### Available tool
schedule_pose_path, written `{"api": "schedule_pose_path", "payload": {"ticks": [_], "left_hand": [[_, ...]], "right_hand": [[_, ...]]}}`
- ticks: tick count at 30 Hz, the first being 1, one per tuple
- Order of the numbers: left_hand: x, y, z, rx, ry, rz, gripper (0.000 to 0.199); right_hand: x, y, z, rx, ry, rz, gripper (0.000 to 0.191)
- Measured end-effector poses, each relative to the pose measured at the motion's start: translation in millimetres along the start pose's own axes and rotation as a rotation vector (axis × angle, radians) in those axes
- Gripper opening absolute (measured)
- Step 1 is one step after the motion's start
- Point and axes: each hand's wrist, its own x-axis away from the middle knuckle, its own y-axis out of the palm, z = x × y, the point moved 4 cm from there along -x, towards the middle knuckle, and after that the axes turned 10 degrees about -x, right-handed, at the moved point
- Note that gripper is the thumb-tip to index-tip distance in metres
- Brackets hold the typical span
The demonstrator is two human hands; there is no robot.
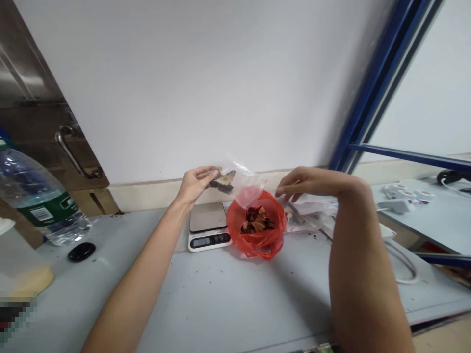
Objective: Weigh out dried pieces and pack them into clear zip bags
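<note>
My left hand point(196, 185) pinches the end of a clear plastic bag point(241, 177) with dark and tan dried pieces in it. The bag is held above the table, its other end over a red plastic bag point(267, 249). That red bag stands open, with brown dried pieces point(259, 219) inside. Just right of the bags, my right hand point(294, 185) hovers with bent fingers apart, holding nothing visible. A white digital scale point(208, 220) sits left of the red bag, its plate bare and its display too small to read.
Clear bags point(300, 218) lie right of the red bag. At the left are a large water bottle point(51, 206), a black lid point(81, 252) and a whitish container point(22, 264). A white cable point(408, 279) and power strips point(405, 195) lie at the right, near a blue frame point(368, 93).
</note>
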Motion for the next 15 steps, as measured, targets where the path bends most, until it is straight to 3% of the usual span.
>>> {"api": "schedule_pose_path", "payload": {"ticks": [5, 11, 15], "left_hand": [[7.8, 25.5, 6.0, -0.138, 0.150, 0.009, 0.034], [17.6, 49.5, 19.6, -0.243, 0.276, 0.012, 0.016], [26.6, 51.7, 33.0, -0.287, 0.369, 0.021, 0.013]], "right_hand": [[0.8, -10.3, 5.1, 0.074, 0.046, 0.169, 0.029], [-17.6, -1.6, -1.4, 0.232, 0.094, 0.222, 0.050], [-24.2, 2.3, -4.3, 0.322, 0.058, 0.209, 0.037]]}}
